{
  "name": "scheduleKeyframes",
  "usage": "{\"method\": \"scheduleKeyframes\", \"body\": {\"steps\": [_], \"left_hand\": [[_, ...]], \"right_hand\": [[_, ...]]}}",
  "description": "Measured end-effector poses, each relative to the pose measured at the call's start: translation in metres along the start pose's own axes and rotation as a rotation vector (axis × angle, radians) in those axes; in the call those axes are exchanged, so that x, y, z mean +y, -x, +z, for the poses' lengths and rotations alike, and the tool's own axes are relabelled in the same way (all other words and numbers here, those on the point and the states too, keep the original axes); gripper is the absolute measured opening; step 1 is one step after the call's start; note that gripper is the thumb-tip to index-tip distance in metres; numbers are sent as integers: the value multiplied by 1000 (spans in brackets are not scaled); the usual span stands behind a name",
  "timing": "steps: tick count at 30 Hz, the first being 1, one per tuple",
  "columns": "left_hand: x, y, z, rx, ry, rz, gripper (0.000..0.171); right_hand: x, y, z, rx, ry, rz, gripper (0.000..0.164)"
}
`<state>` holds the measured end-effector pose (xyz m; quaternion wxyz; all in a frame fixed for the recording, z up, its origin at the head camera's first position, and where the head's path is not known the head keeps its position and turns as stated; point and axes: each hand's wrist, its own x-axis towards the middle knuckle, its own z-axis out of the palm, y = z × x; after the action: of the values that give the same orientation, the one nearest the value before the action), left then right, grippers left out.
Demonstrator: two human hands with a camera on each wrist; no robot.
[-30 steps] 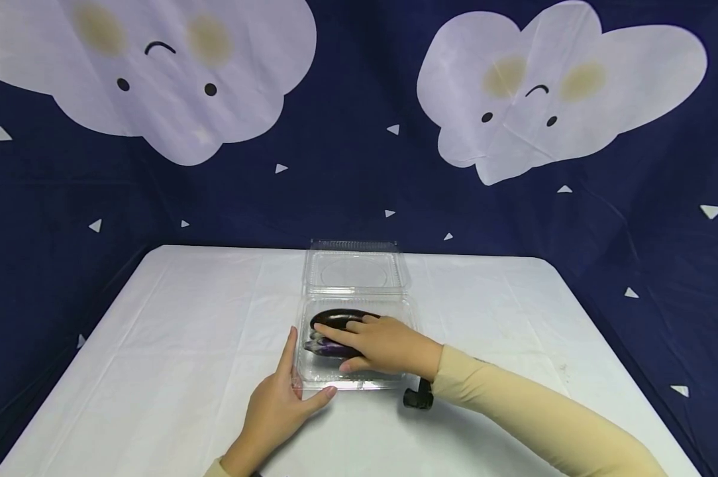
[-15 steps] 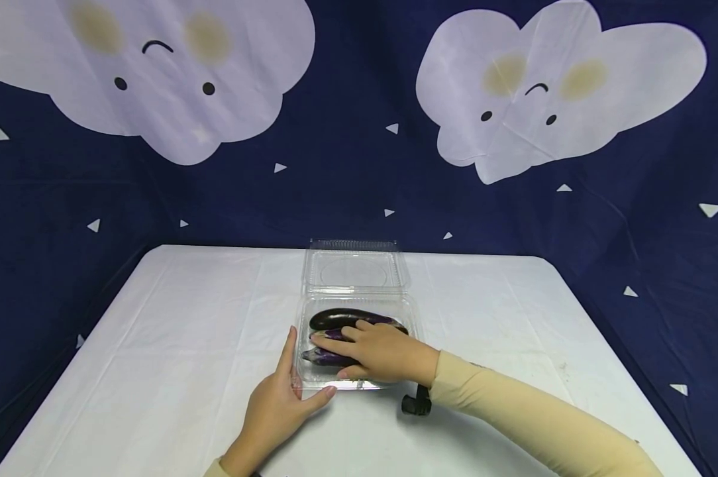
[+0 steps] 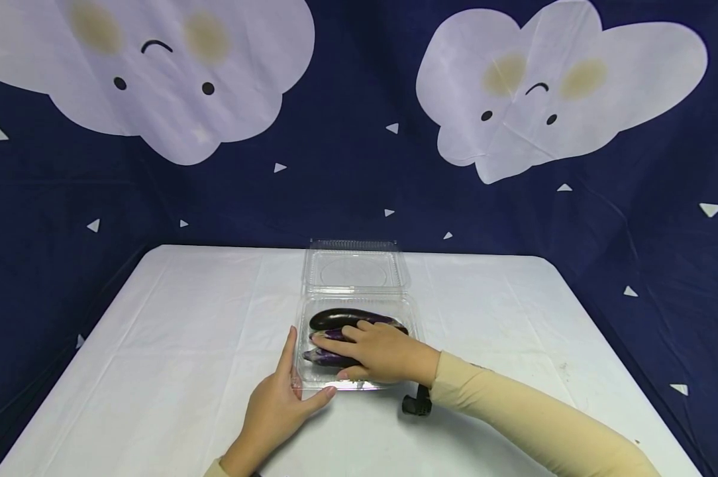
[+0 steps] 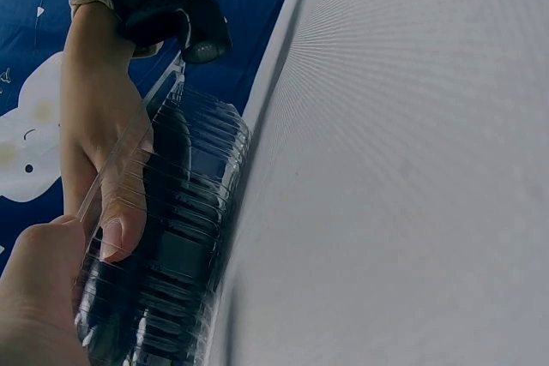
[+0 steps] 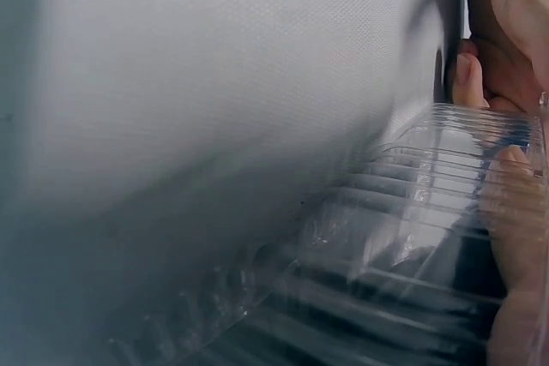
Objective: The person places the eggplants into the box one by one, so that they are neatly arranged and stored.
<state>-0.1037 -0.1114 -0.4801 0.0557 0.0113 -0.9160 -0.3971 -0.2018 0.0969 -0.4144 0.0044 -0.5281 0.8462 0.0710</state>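
Note:
Three dark purple eggplants lie side by side in the base of a clear plastic clamshell box (image 3: 311, 377), whose lid lies open toward the back. The back eggplant (image 3: 341, 318) shows best; the middle eggplant (image 3: 335, 334) and front eggplant (image 3: 329, 358) are partly covered by my right hand (image 3: 383, 351). That hand rests over them, fingers extended, thumb inside the box along the front eggplant's near side. My left hand (image 3: 275, 404) braces the box's left front corner, its fingers straight along the side and its thumb at the front edge.
A white cloth covers the table (image 3: 174, 344). Behind it hangs a dark blue backdrop (image 3: 347, 192) with white clouds. The raised lid (image 3: 356, 268) reaches close to the table's back edge. A black wrist camera (image 3: 417, 403) sits under the right wrist, beside the box.
The front eggplant has shifted slightly toward the near side under my right hand, uncovering the middle one and more of the back one. My left hand has stayed put.

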Motion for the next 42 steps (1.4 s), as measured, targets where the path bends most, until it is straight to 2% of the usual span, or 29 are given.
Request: {"method": "scheduleKeyframes", "body": {"steps": [22,32,36,42], "left_hand": [[0,0,1,-1,-13,-10,123],[1,-1,1,3,-9,-2,122],[1,0,1,4,-9,-6,122],[1,0,0,7,-6,2,122]], "right_hand": [[0,1,2,41,19,-26,65],[8,5,2,-34,-171,65,67],[17,12,1,-7,-199,85,70],[29,32,-2,57,-250,166,75]]}}
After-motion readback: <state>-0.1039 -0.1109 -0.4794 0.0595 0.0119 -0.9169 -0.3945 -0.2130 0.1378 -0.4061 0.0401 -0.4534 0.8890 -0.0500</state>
